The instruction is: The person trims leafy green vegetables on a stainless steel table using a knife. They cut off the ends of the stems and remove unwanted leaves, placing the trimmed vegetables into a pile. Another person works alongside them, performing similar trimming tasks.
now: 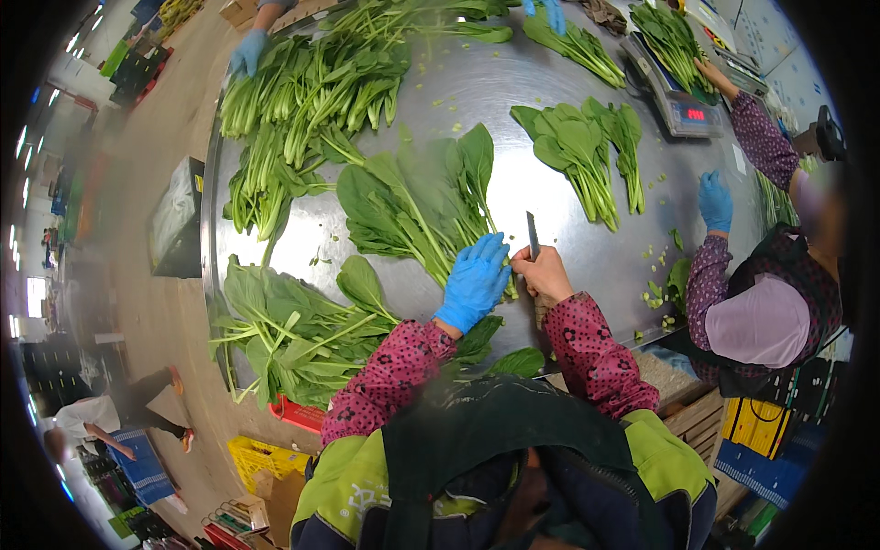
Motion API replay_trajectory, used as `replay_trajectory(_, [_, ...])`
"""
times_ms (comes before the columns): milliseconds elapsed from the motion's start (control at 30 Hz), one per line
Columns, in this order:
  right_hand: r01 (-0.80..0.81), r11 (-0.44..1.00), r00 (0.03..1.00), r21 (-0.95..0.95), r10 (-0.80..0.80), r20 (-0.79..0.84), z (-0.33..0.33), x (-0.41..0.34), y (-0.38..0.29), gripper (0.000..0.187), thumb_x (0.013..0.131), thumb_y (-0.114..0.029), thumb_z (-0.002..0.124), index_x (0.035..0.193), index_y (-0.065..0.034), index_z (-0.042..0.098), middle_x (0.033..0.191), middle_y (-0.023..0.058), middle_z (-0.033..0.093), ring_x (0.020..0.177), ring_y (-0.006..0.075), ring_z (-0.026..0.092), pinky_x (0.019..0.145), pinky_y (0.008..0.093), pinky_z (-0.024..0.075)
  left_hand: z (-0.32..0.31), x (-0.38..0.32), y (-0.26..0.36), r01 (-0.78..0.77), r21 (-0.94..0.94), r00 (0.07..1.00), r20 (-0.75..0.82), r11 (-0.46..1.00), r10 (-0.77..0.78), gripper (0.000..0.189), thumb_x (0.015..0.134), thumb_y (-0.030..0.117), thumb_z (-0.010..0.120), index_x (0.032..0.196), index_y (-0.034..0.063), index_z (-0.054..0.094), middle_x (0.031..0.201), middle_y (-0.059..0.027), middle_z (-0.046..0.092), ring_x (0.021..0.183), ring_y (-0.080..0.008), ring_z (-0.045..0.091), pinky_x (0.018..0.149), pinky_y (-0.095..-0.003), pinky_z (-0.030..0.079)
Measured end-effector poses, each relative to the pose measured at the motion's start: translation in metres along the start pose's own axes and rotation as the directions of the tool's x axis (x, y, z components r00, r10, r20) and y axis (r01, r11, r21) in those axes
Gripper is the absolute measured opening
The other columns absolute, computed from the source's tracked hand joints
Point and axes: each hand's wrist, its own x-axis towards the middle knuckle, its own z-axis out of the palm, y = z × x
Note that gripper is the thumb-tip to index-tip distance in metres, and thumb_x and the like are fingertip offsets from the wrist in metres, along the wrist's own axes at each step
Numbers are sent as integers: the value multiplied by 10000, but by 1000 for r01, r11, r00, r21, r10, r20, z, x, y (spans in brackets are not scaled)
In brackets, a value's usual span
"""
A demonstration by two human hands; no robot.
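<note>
My left hand point(476, 280), in a blue glove, rests over the stem ends of some leafy greens point(392, 206) lying on the metal table. Bare and close beside it, my right hand point(545, 273) grips a knife point(533, 234), its blade pointing away from me. The fingertips of that hand are at the cut stem ends by the glove. How firmly the left fingers hold the stems is hidden under the palm. A loose heap of greens point(295, 330) lies to my left, and a few leaves point(519, 362) lie just before my body.
The metal table point(440, 103) carries piled greens point(323, 82) at far left and sorted bunches point(577, 151) at right. A co-worker's gloved hand point(716, 201) is at right, near a digital scale point(687, 117) holding greens. Another gloved hand point(249, 53) touches the far pile. A yellow crate point(265, 457) stands below left.
</note>
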Motion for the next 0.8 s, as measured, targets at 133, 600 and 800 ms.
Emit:
replay_trajectory(133, [454, 754, 785, -475, -591, -187, 13, 8, 31, 195, 802, -158, 676, 815, 37, 676, 627, 94, 639, 477, 156, 580, 449, 320, 455, 5, -2, -2, 24, -82, 995, -94, 996, -31, 466, 881, 160, 614, 1320, 33, 520, 1376, -181, 520, 1180, -341, 541, 964, -444, 421])
replay_trajectory(600, [209, 866, 932, 454, -36, -360, 45, -34, 0, 297, 859, -35, 679, 1126, 29, 565, 711, 12, 520, 429, 88, 453, 364, 250, 352, 5, -4, -8, -3, -34, 988, -156, 999, -2, 205, 822, 104, 617, 1015, 38, 627, 1038, -103, 608, 1034, -316, 563, 851, -424, 450])
replay_trajectory(800, [469, 864, 689, 184, -227, -688, 38, -107, -54, 350, 916, -76, 604, 1251, 25, 588, 738, 31, 572, 555, 87, 451, 509, 246, 390, 13, 1, -13, 10, 146, 997, -81, 989, 2, 87, 833, 113, 605, 890, 51, 628, 940, -106, 582, 967, -300, 553, 791, -414, 445])
